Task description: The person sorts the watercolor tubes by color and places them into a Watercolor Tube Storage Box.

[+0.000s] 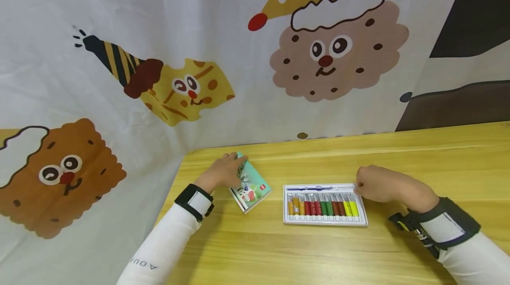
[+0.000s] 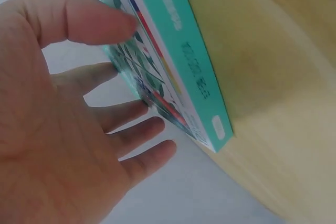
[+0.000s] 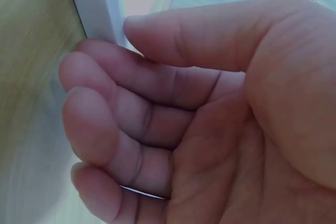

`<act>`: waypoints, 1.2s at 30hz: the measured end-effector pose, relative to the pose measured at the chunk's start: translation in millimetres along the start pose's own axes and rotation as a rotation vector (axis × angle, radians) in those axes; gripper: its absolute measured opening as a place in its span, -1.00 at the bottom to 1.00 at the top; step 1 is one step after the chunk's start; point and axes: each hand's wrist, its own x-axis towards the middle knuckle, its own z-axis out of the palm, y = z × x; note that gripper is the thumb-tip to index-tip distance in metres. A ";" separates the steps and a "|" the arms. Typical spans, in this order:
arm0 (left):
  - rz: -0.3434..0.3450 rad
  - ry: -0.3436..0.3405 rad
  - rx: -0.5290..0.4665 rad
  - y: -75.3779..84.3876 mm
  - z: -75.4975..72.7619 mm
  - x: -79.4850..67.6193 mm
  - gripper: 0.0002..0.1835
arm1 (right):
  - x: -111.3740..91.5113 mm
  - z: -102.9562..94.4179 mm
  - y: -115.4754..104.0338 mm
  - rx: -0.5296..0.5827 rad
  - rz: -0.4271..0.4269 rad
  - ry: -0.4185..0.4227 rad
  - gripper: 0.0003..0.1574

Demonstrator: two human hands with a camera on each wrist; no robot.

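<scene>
A teal cardboard box (image 1: 255, 187) with a printed picture lies at an angle on the left of the table. My left hand (image 1: 226, 171) is over its far left part; in the left wrist view the thumb (image 2: 100, 22) lies against the box and the other fingers are spread, loosely straight, along its side. To the right lies a white tray of paint tubes (image 1: 322, 224), with a row of yellow, red, green, brown and bright yellow tubes and a slim blue paintbrush (image 1: 307, 188) above them. My right hand (image 1: 388, 186) pinches the tray's far right corner between thumb and curled forefinger.
The wooden table (image 1: 287, 254) runs beneath both things. Behind it and to the left hangs a white cloth (image 1: 191, 19) printed with cartoon biscuits and cheese. Black straps (image 1: 195, 201) circle both wrists over white sleeves.
</scene>
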 end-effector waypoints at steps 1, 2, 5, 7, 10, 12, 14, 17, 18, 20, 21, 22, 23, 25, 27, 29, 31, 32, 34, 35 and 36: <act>-0.007 0.006 -0.032 -2.9 -0.5 -2.8 -0.05 | 0.2 0.2 0.3 0.002 -0.003 -0.001 -0.71; -0.013 0.015 -0.058 -6.0 -0.5 -5.3 -0.05 | 0.7 0.5 0.9 0.001 -0.004 0.000 -0.72; -0.050 0.070 -0.139 -14.0 -0.3 -10.9 -0.16 | 0.6 0.8 0.9 0.006 0.007 -0.006 -0.75; -0.097 0.127 -0.190 -19.6 1.9 -11.8 -0.25 | -0.3 0.8 0.3 0.016 0.026 -0.018 -0.79; -0.178 0.205 -0.278 -26.7 6.1 -10.8 -0.38 | -2.1 1.0 -0.6 0.032 0.052 -0.038 -0.80; -0.215 0.222 -0.322 -31.0 8.7 -10.4 -0.45 | -2.6 1.2 -1.4 0.047 0.062 -0.047 -0.80; -0.231 0.227 -0.359 -33.9 9.9 -10.9 -0.51 | -2.6 1.5 -1.9 0.066 0.064 -0.046 -0.78; -0.238 0.236 -0.400 -36.5 10.1 -12.9 -0.54 | -2.0 1.7 -2.1 0.108 0.068 -0.034 -0.76; -0.241 0.240 -0.410 -36.7 9.7 -14.0 -0.56 | -1.6 1.9 -1.9 0.123 0.071 -0.028 -0.75; -0.245 0.253 -0.414 -36.2 8.6 -16.2 -0.56 | -0.9 2.5 -1.7 0.150 0.078 -0.016 -0.74; -0.256 0.246 -0.422 -35.8 8.2 -17.4 -0.58 | -0.4 3.2 -1.5 0.158 0.080 -0.008 -0.73; -0.269 0.236 -0.426 -34.6 7.6 -18.3 -0.60 | -0.3 3.8 -1.0 0.165 0.083 0.001 -0.73; -0.286 0.225 -0.434 -33.0 6.9 -19.4 -0.61 | -0.3 4.4 -0.5 0.171 0.085 0.007 -0.73; -0.312 0.196 -0.446 -29.9 6.1 -21.2 -0.66 | -0.4 5.7 -0.1 0.174 0.090 0.009 -0.73; -0.336 0.166 -0.477 -26.3 5.5 -23.2 -0.64 | -1.0 6.0 -0.1 0.173 0.099 0.003 -0.72; -0.331 0.158 -0.491 -23.7 6.0 -24.7 -0.55 | -2.1 5.5 -0.7 0.174 0.115 -0.013 -0.71; -0.318 0.159 -0.499 -22.6 7.9 -25.4 -0.45 | -3.4 4.4 -1.6 0.182 0.129 -0.025 -0.72; -0.308 0.166 -0.500 -22.6 9.3 -25.7 -0.42 | -3.7 4.1 -1.9 0.191 0.139 -0.025 -0.73; -0.298 0.178 -0.500 -23.6 12.4 -25.7 -0.38 | -3.8 3.3 -2.3 0.204 0.158 -0.014 -0.74; -0.299 0.182 -0.506 -24.1 13.9 -25.7 -0.37 | -3.6 2.9 -2.2 0.211 0.168 -0.002 -0.75; -0.298 0.185 -0.512 -24.7 15.2 -25.5 -0.36 | -3.6 2.4 -1.8 0.215 0.178 0.010 -0.76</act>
